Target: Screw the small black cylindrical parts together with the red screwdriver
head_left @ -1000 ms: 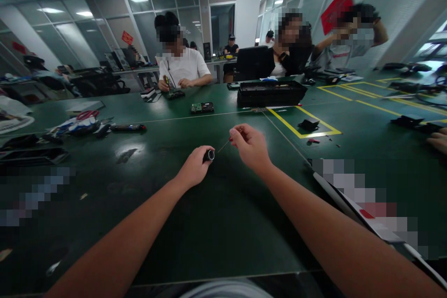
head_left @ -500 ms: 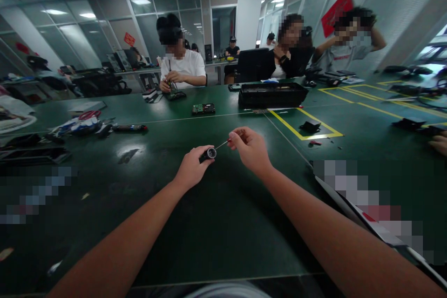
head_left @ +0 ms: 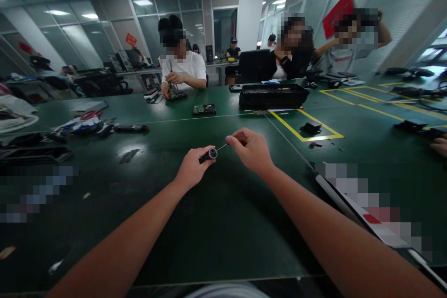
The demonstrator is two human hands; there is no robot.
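A dark cylindrical part [head_left: 213, 153] with a pale ring at its round end is held in my left hand [head_left: 191, 167], its open end turned toward me and to the right. My right hand [head_left: 253, 150] pinches a thin screwdriver [head_left: 222, 147] by its red handle, which is mostly hidden by the fingers. The metal shaft points down and left, and its tip is at the rim of the cylindrical part. Whether the tip sits inside the part is too small to tell. Both hands are above the green table [head_left: 216, 223].
Beyond my hands are a circuit board [head_left: 204, 110] and a long black tray [head_left: 273, 97]. A black pen-like tool [head_left: 131, 128] and gloves [head_left: 78, 125] lie to the left. Right, a black piece [head_left: 310, 128] lies inside yellow tape. People sit across the table.
My right hand's fingers have closed further over the red handle, and less of it shows. The left hand and the cylindrical part are almost unmoved. The view has shifted slightly.
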